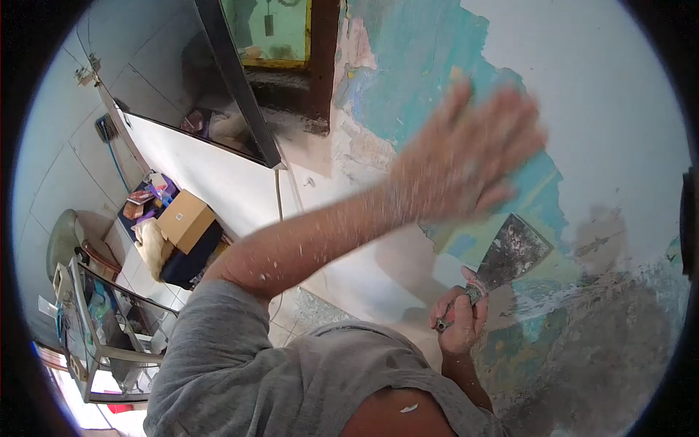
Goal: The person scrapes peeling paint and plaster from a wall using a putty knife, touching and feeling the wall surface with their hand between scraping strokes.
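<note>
My left hand (473, 149) reaches across in front of the wall, its fingers spread and blurred by motion. It holds nothing, and I cannot tell whether it touches the surface. White flecks dot the hand and forearm. Lower down, my right hand (460, 317) is closed around the handle of a paint scraper (515, 251), whose wide, stained blade points up and to the right. Behind both hands, the wall (422, 44) shows turquoise paint with ragged edges, bordered by a white layer (582, 87) and a rough grey patch (611, 349).
At upper left a dark-framed television-like panel (240, 80) stands beside a window opening (291, 36). A cardboard box (186, 220) sits on a cluttered dark surface. Further left are a chair (64, 237) and a glass-fronted cabinet (91, 320). A cable (279, 197) hangs down the white wall.
</note>
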`<state>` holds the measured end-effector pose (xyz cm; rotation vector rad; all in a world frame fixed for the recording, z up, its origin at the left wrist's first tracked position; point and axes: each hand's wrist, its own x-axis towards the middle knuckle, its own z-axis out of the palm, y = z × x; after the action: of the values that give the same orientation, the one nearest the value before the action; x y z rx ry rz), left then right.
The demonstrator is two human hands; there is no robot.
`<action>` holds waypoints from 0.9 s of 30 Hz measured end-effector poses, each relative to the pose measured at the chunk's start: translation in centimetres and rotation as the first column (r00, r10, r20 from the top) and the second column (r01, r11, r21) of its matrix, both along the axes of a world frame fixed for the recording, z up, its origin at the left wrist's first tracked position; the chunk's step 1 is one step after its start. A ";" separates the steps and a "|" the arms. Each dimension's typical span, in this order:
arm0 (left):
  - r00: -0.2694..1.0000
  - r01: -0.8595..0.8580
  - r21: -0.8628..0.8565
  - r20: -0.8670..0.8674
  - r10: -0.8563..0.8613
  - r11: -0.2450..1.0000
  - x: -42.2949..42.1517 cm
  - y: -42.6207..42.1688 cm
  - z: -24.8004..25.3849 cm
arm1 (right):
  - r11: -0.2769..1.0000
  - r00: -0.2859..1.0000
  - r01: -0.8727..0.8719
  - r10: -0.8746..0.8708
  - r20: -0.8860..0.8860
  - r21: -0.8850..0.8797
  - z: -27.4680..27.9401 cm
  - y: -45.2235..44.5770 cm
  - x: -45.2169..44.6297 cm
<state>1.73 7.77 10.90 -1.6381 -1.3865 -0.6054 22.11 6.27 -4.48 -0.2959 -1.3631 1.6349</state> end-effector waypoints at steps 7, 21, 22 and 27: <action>0.996 -0.007 0.031 -0.084 0.010 0.999 -2.4 -0.9 -1.9 | 0.999 0.999 0.034 -0.034 0.009 0.014 -0.8 0.7 0.5; 0.970 0.222 -0.408 0.003 -0.241 0.886 1.4 -0.7 -19.4 | 0.994 0.996 0.088 -0.089 0.016 0.056 -0.1 0.5 0.6; 0.979 0.140 -0.332 -0.092 -0.180 0.933 2.2 -1.5 -20.4 | 0.990 0.994 0.104 -0.107 0.019 0.094 0.0 0.5 0.6; 0.992 0.104 -0.233 0.088 -0.086 0.967 -2.2 -2.0 -17.0 | 0.998 0.999 0.046 -0.047 0.018 0.032 -0.4 0.6 1.4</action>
<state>-0.47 5.73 -6.15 -1.8978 -1.4885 -0.5811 23.55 6.83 -4.89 -0.3224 -1.3847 1.5745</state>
